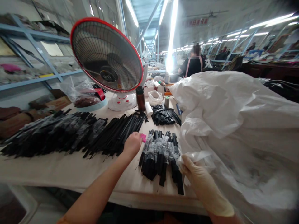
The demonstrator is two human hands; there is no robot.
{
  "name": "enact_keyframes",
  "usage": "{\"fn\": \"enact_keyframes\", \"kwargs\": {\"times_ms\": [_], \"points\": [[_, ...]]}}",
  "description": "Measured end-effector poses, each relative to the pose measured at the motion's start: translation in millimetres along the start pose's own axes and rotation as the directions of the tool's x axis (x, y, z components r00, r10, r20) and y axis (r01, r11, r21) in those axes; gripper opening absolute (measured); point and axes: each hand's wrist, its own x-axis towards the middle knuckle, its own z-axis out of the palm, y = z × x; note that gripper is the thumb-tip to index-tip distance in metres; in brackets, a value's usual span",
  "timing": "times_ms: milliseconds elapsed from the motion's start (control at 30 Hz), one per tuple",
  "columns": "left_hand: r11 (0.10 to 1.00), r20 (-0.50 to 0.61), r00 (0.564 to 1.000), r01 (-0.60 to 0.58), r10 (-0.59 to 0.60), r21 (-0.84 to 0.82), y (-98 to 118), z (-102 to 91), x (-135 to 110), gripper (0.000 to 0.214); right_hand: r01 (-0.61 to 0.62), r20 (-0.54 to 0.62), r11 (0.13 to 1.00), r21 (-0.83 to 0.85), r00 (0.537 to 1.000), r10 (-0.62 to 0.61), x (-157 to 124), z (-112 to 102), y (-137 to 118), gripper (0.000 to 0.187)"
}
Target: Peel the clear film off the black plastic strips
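My bare left hand (133, 143) is closed around a small bright pink object (143, 137), mostly hidden, whose kind I cannot make out. It is over the table between a pile of black strips (116, 133) and several black strip bundles (158, 155) banded with clear plastic. My right hand (192, 171), in a pale glove, pinches the near edge of a large white plastic bag (217, 115). That bag bulges over the table's right side, beside the bundles. Farther left lies a long heap of plastic-banded black bundles (56, 133).
A red-rimmed fan (107, 59) stands at the back of the table (98, 174). Beside it are a dark brown bottle (140, 99), a white roll (149, 109), a thread spool (166, 102) and short black strips (165, 116). Blue shelves (35, 37) line the left; a person (192, 63) is behind.
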Motion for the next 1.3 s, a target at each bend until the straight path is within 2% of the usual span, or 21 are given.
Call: {"fn": "enact_keyframes", "kwargs": {"times_ms": [100,233,300,400,467,533,600,667,700,733,800,867,967,1067,1167,1300], "points": [[0.983,-0.034,0.992,0.123,-0.120,0.135,-31,14.2,31,0.024,-0.009,0.003,0.999,0.047,1.000,0.009,0,-1,0,0.037],[0.959,-0.048,0.979,0.204,-0.199,0.198,-49,31.8,44,0.031,0.043,0.000,0.999,-0.024,0.999,-0.043,1,-11,-3,0.032],[0.954,-0.048,0.973,0.229,-0.224,0.191,-52,32.6,46,0.032,0.038,-0.028,0.999,-0.036,0.999,-0.039,1,-16,-3,0.035],[0.956,-0.051,0.967,0.255,-0.251,0.145,-54,20.7,48,0.029,-0.004,-0.097,1.000,-0.011,0.995,0.003,2,-18,-3,0.044],[0.968,-0.052,0.972,0.235,-0.231,0.090,-48,6.4,44,0.026,-0.035,-0.128,0.999,0.025,0.991,0.038,1,-15,-6,0.045],[0.986,-0.044,0.986,0.163,-0.162,0.015,-33,-9.2,30,0.026,-0.025,-0.141,0.996,0.086,0.989,0.037,1,-12,-11,0.043],[0.995,-0.006,0.999,0.052,-0.053,-0.088,-13,-23.0,5,0.026,0.022,-0.134,0.983,0.183,0.991,0.003,3,-10,-17,0.041],[0.969,0.077,0.994,-0.059,0.079,-0.239,7,-33.9,-30,0.025,0.055,-0.130,0.953,0.299,0.991,-0.017,6,-10,-23,0.041],[0.886,0.152,0.981,-0.041,0.124,-0.462,15,-38.2,-48,0.026,0.057,-0.132,0.935,0.349,0.991,-0.011,7,-10,-26,0.040],[0.780,0.256,0.955,0.044,0.151,-0.624,22,-41.8,-65,0.028,0.053,-0.135,0.921,0.387,0.991,-0.001,8,-10,-28,0.040],[0.619,0.423,0.887,0.228,0.187,-0.751,33,-47.3,-92,0.030,0.040,-0.123,0.906,0.420,0.992,0.013,9,-11,-30,0.039],[0.555,0.494,0.841,0.308,0.222,-0.773,42,-51.3,-107,0.029,0.035,-0.086,0.912,0.410,0.996,0.001,7,-10,-31,0.038],[0.594,0.503,0.829,0.283,0.244,-0.753,51,-54.7,-109,0.022,0.049,-0.017,0.945,0.324,0.999,-0.046,1,-10,-33,0.038],[0.642,0.535,0.816,0.293,0.219,-0.709,52,-53.7,-105,0.017,0.095,-0.010,0.989,0.113,0.995,-0.095,-5,-14,-39,0.036],[0.665,0.528,0.825,0.279,0.203,-0.692,50,-49.6,-103,0.016,0.142,0.012,0.988,-0.062,0.990,-0.141,-11,-15,-43,0.032],[0.632,0.463,0.858,0.233,0.224,-0.739,57,-43.3,-100,0.016,0.085,0.146,0.994,-0.073,0.987,-0.073,-18,-2,-32,0.030]]}}
